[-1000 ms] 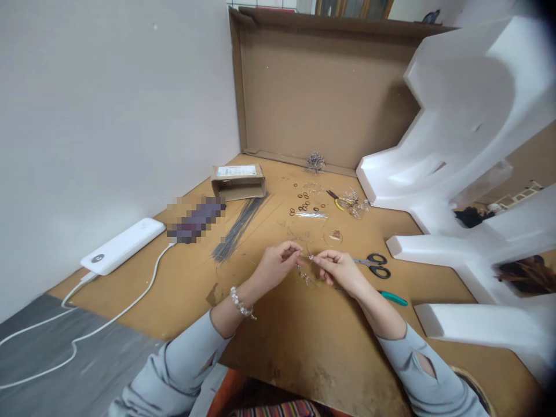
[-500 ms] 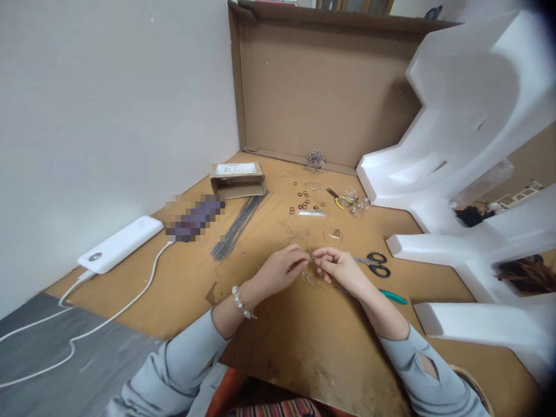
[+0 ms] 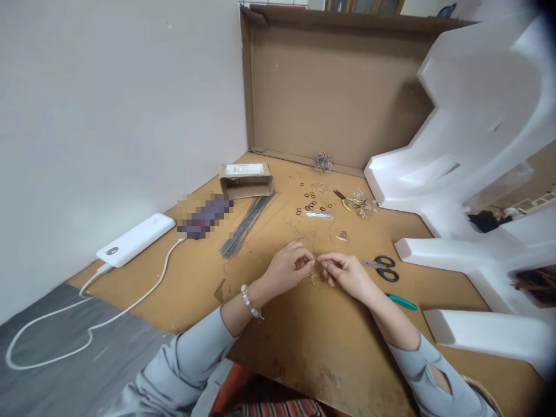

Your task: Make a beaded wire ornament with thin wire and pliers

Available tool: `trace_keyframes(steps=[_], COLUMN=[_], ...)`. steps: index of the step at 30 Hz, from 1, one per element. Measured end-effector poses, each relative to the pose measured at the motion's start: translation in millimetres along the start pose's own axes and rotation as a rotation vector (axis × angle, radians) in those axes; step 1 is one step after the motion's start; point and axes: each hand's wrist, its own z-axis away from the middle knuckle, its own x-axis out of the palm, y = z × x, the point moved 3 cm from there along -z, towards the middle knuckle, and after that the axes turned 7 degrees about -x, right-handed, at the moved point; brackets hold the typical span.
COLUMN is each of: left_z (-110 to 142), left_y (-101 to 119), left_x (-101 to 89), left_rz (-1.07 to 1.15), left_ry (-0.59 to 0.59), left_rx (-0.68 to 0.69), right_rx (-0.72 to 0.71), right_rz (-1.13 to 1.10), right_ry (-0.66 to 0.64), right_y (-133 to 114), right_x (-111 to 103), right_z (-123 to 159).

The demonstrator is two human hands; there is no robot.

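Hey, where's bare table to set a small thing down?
Widest bare tabletop: the near part, between the left forearm and right forearm. A smaller patch lies between the white cable and the wire bundle. Beyond the left hand and right hand it's crowded with dark rings and yellow-handled pliers; scissors lie by the right hand.

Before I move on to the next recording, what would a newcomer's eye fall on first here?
Probably the big white moulded foam piece towering at the right, beside the large cardboard box at the back. Then, at the centre, the left hand and right hand close together, pinching a tiny wire piece, its details too small to tell.
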Motion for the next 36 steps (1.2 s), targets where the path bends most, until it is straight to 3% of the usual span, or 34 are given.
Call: trace_keyframes(steps=[3, 7, 9, 14, 19, 36], left_z=[-1.5, -1.8, -1.8, -3.8, -3.2, 1.8], left_y=[0.3, -7.8, -11.6, -12.7, -14.6, -10.4], left_x=[-3.6, 4.4, 8.7, 15.2, 19.0, 15.7], left_rz=[0.191, 0.666, 0.859, 1.113, 1.172, 1.024], left_ry=[0.027, -0.158, -0.175, -0.212, -0.16, -0.078], left_rx=[-0.011, -0.243, -0.33, -0.36, -0.412, -0.322], right_rx=[0.006, 0.022, 0.026, 0.029, 0.048, 0.083], right_rz=[0.016, 0.024, 0.018, -0.022, -0.045, -0.077], right_ry=[-0.05, -0.098, -0.109, -0.166, -0.187, -0.174], right_y=[-3.2, -4.5, -3.7, -3.3, -7.1, -17.9], right_x=[2.2, 2.9, 2.5, 4.1, 5.7, 15.0], right_z=[1.6, 2.3, 2.4, 3.8, 5.5, 12.4])
